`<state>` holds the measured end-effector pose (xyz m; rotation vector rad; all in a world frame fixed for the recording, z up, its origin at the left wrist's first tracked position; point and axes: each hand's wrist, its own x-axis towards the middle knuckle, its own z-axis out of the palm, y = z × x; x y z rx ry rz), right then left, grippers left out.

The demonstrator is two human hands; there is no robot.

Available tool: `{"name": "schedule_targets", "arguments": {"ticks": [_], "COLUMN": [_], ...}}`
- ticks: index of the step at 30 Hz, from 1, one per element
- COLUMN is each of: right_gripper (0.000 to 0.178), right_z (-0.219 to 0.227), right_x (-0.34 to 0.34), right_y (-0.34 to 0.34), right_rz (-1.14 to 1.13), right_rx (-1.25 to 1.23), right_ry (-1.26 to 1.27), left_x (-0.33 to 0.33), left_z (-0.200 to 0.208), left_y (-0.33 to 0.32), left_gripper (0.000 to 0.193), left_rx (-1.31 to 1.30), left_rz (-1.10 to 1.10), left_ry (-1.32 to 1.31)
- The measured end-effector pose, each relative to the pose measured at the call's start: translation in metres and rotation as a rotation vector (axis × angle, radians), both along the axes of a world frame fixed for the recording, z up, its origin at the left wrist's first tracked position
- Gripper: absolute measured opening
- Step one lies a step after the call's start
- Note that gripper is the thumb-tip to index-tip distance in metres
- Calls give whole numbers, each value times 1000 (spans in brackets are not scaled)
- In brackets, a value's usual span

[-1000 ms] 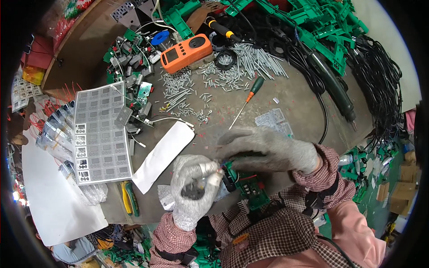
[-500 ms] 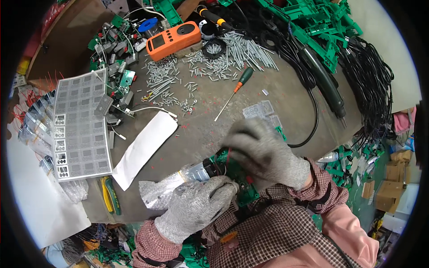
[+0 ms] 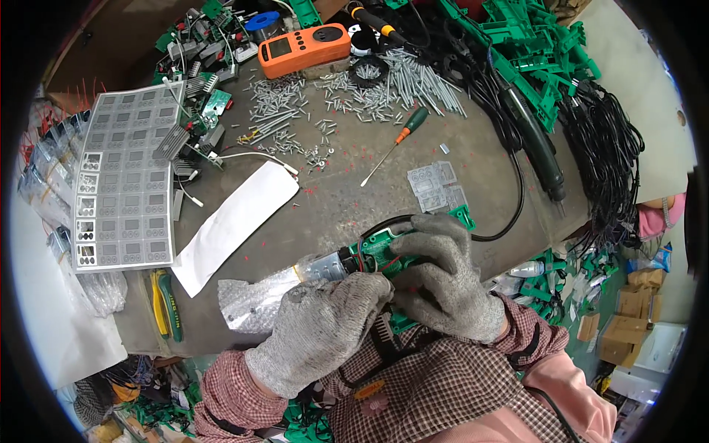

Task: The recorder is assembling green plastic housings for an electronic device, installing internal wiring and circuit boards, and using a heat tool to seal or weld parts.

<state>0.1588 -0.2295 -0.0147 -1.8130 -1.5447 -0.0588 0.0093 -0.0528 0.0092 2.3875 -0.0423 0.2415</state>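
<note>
My left hand [image 3: 325, 328], in a grey knit glove, is closed in a pinch at the near edge of a green plastic housing [image 3: 382, 242]; what its fingertips hold is hidden. Over the same housing my gloved right hand [image 3: 447, 277] has its fingers bent and apart, the tips beside a thin red wire [image 3: 389, 263]. A silver cylindrical part [image 3: 325, 267] with a black end adjoins the housing at the left, above my left hand. Clear plastic wrapping [image 3: 258, 299] extends left from it. Much of the housing is covered by my hands.
Ahead lie a green-and-orange screwdriver [image 3: 395, 146], loose screws [image 3: 277, 103] and an orange meter [image 3: 304, 52]. White paper [image 3: 240, 225], a label sheet [image 3: 125, 181] and yellow-green pliers [image 3: 166, 304] are left. A dark corded power screwdriver [image 3: 535, 144] and black cables [image 3: 602, 148] are right.
My right hand, blurred before, has come down over the housing with its fingers apart. The left keeps its pinch. The whole view has shifted slightly.
</note>
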Motion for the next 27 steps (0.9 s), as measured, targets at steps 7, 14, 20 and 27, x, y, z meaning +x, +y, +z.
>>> {"name": "schedule_targets", "arguments": {"ticks": [7,14,20,27], "right_gripper": [35,54,48,66], "right_z": [-14,13,-4,6], "right_x": [-12,65,212,215], "right_y": [-3,-36,-124,-95], "right_rz": [-85,-232,-992,-745], "right_rx": [11,-29,-539,-467], "right_ry": [5,-98,-319,-250], "left_x": [-1,-1,10,8], "left_z": [-20,-10,-3,2], "left_y": [-7,8,12,18], "left_gripper": [43,37,39,46], "left_rx": [-369,-219,-138,-45], "left_rz": [127,49,-98,-131], "left_ry": [22,18,9,-51]}}
